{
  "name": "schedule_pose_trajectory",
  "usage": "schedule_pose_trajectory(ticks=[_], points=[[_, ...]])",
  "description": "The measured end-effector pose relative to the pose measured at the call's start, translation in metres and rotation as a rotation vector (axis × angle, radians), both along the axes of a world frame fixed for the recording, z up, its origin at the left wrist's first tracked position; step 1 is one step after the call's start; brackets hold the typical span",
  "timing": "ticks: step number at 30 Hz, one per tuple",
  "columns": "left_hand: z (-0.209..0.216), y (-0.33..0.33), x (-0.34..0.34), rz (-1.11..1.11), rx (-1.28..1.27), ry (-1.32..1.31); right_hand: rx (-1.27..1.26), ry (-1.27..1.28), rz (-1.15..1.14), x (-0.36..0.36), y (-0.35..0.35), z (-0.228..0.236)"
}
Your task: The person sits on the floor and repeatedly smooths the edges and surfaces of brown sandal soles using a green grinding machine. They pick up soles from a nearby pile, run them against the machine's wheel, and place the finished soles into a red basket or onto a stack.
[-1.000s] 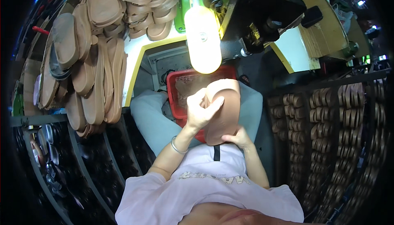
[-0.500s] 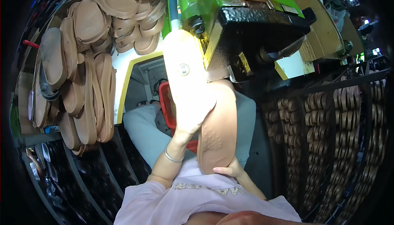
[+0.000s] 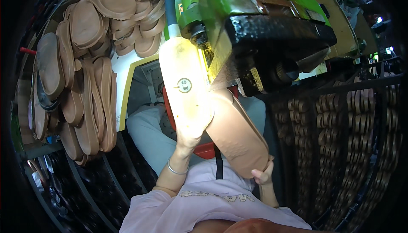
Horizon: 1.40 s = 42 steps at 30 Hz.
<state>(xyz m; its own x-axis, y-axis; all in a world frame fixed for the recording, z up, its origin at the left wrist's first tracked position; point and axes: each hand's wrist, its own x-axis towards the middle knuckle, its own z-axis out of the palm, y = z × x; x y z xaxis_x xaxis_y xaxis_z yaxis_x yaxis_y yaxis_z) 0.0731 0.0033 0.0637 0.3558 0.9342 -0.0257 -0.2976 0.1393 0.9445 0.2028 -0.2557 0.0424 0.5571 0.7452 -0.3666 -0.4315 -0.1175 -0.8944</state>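
A tan shoe sole (image 3: 238, 137), with small raised bumps on its face, slants in front of my lap. Its far end meets the underside of a green and black machine (image 3: 276, 33). My left hand (image 3: 194, 121) grips the sole's left edge near that far end; glare from the lamp washes out its fingers. At the near right end, my right hand (image 3: 264, 174) is closed on the sole, thumb on top. A bright lamp (image 3: 180, 71) hangs over my left hand and hides part of it.
Many tan soles (image 3: 91, 101) are heaped on a white, yellow-edged table (image 3: 127, 78) at left. Below the work, a red bin (image 3: 205, 150) stands between my legs. Racks of soles (image 3: 331, 139) line the right side. A cardboard box (image 3: 346, 29) sits behind the machine.
The sole has swung from nearly upright to slanting, its near end moving right with my right hand. My left hand stays near the far end. The view has shifted slightly.
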Motion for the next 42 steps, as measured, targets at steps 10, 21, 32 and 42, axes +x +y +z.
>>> schedule_pose_trajectory(ticks=[10, 21, 32, 42], points=[[0.009, 0.000, 0.012, -0.085, 0.059, -0.032, 0.232, -0.343, -0.324, 0.101, 0.054, 0.024], [0.020, 0.006, 0.000, -0.078, 0.139, -0.025, 0.310, -0.273, -0.097, 0.166, 0.149, 0.043], [0.024, 0.009, -0.067, -0.047, -0.121, 0.003, 0.275, -0.220, -0.005, 0.114, 0.179, 0.049], [-0.007, -0.013, -0.122, 0.094, -0.226, -0.006, 0.304, -0.207, 0.148, 0.072, 0.193, 0.048]])
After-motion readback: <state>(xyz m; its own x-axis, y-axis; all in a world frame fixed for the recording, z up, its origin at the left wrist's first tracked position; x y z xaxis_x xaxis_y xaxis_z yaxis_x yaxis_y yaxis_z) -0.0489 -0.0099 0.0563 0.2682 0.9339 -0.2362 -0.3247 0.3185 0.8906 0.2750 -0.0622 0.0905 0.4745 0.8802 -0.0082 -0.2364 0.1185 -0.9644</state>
